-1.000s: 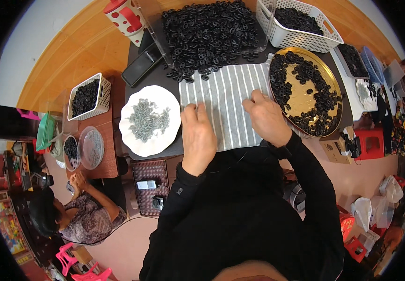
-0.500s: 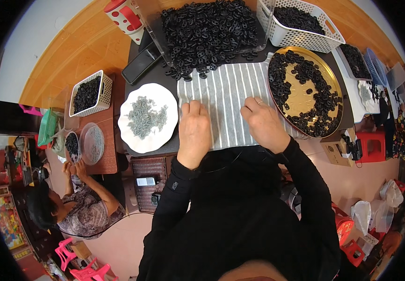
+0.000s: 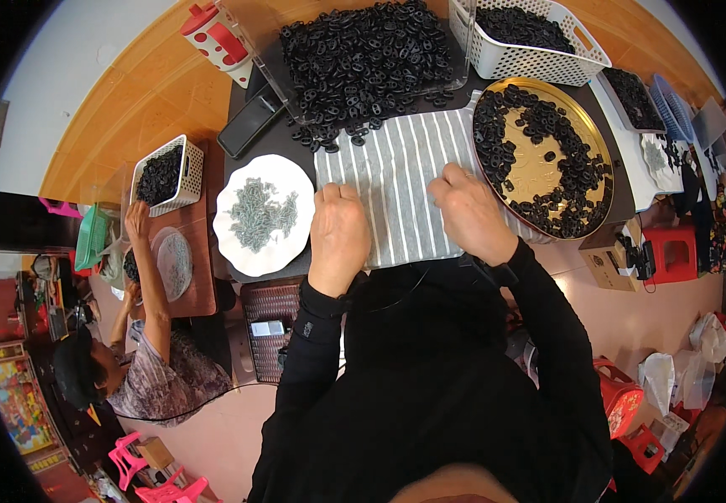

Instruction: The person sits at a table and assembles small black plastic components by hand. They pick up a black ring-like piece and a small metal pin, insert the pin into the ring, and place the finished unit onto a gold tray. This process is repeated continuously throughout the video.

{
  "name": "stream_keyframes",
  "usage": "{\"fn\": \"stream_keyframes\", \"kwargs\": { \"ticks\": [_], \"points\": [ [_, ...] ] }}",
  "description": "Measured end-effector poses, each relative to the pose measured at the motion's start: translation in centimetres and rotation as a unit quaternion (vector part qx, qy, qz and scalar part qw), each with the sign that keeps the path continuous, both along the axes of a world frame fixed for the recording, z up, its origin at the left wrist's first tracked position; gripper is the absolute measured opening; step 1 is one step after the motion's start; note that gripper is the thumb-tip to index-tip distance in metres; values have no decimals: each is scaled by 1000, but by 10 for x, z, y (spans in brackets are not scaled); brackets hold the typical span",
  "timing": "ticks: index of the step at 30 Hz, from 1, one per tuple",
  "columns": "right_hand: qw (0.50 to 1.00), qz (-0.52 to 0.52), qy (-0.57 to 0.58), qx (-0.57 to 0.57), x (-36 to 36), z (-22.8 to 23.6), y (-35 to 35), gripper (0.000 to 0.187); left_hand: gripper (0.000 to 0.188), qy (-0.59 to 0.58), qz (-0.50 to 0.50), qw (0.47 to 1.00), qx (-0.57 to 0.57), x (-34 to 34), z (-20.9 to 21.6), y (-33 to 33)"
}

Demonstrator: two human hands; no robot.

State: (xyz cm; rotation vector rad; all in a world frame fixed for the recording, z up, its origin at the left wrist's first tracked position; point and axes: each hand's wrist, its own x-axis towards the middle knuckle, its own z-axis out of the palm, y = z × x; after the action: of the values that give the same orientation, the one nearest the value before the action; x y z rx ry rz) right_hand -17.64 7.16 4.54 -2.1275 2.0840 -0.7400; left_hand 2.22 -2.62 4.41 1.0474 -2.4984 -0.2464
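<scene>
A grey cloth with white stripes [image 3: 405, 180] lies on the dark table in front of me. My left hand [image 3: 339, 235] rests at its left edge, fingers curled in and knuckles up. My right hand [image 3: 473, 216] is closed too, farther right on the cloth, beside the round gold tray [image 3: 535, 172]. Both sets of fingertips are turned under, so whatever they hold, if anything, is hidden. Small black oval parts with holes [image 3: 367, 59] fill a clear bin at the far side and spill onto the cloth's edge. Small grey metal pins [image 3: 258, 214] lie on a white scalloped plate [image 3: 227, 243] left of my left hand.
A phone [image 3: 249, 123] and a red-dotted mug [image 3: 216, 42] stand at the back left. Behind the gold tray is a white basket of black parts [image 3: 539, 63]. At left, a co-worker [image 3: 161, 360] sits by a brown table with another white basket [image 3: 187, 180].
The co-worker's arm has stretched forward, and one hand is now at the white basket on the brown table. My hands stay closed over the cloth, nearly in place; the view has shifted slightly.
</scene>
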Motion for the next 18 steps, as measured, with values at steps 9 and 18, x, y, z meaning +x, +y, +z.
{"fn": "stream_keyframes", "kwargs": {
  "ticks": [9,18],
  "points": [
    [1000,14,-26,11,-4,-1,2,10,9,44,3,998,38,3,2,-7],
    [998,24,-34,-45,1,3,11,10,5,168,-14,985,18,0,22,9]
  ]
}}
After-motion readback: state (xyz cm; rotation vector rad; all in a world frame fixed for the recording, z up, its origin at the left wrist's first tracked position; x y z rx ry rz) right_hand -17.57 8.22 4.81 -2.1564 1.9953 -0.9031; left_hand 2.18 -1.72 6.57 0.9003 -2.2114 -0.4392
